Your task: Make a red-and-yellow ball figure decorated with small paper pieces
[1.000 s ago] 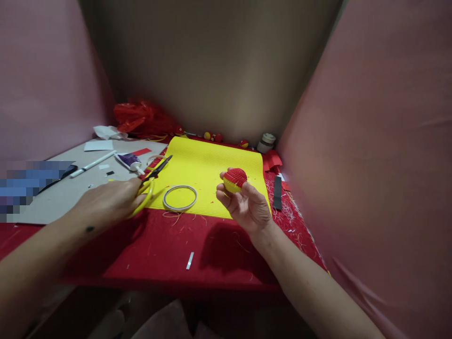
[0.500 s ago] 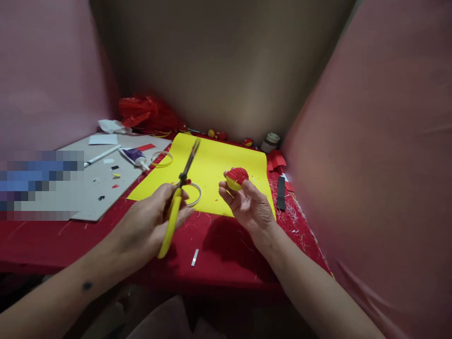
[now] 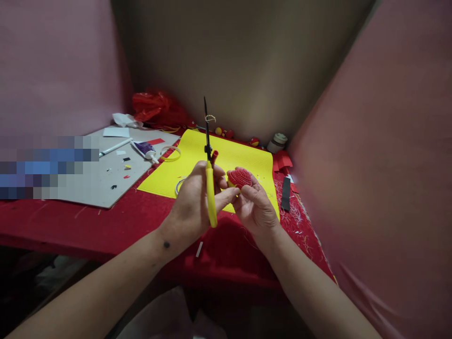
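We are raising the scissors [image 3: 211, 197], clenched blades-up in our left hand [image 3: 194, 205], beside the ball [image 3: 239, 178] our right hand [image 3: 257, 209] is pinching.

We look into a narrow nook closed in on three sides. A tan back wall [image 3: 247, 61] rises behind the far edge of the red tabletop [image 3: 88, 221]. The left pink panel [image 3: 52, 70] stands along its left edge and the right pink panel [image 3: 388, 141] slants in along its right edge (stretched fabric, perhaps; we cannot tell). The light is dim and warm, brightest low on the back wall. Below the tabletop's near edge all is deep shadow.
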A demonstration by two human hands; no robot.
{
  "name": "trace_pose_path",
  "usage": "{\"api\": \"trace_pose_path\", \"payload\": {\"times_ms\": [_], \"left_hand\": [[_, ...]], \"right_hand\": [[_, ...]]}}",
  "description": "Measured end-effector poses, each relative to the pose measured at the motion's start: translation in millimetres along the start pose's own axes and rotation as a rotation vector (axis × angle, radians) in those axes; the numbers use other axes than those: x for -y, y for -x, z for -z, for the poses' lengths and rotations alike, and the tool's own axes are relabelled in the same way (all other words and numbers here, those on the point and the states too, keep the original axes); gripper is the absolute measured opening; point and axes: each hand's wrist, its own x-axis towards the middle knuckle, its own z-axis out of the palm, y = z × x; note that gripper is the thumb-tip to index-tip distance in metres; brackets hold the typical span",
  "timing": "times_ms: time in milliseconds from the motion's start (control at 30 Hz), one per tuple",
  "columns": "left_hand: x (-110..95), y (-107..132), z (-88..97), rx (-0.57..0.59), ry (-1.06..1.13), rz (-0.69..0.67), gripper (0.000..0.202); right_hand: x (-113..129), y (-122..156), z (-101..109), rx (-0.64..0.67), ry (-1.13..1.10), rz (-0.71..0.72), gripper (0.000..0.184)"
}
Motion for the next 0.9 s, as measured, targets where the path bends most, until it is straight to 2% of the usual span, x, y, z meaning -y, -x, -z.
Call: {"api": "trace_pose_path", "payload": {"times_ms": [167, 367, 767, 900], "left_hand": [[-5.1, -2.2, -2.6, 0.014, 0.102, 0.070, 0.031], [-6.5, -2.1, -3.2, 0.006, 0.063, 0.078, 0.030], [-8.8, -5.5, 1.4, 0.067, -0.022, 0.085, 0.028], [-5.7, -4.7, 0.3, 0.028, -0.077, 0.060, 0.030]], "right_hand": [[0.5, 0.7, -1.3, -0.001, 0.004, 0.004, 0.038], [-0.2, 0.4, 0.0, -0.001, 0.041, 0.001, 0.037], [0.5, -0.4, 2.6, 0.020, 0.042, -0.016, 0.040], [0.4, 0.0, 4.9, 0.041, 0.025, -0.044, 0.040]]}}
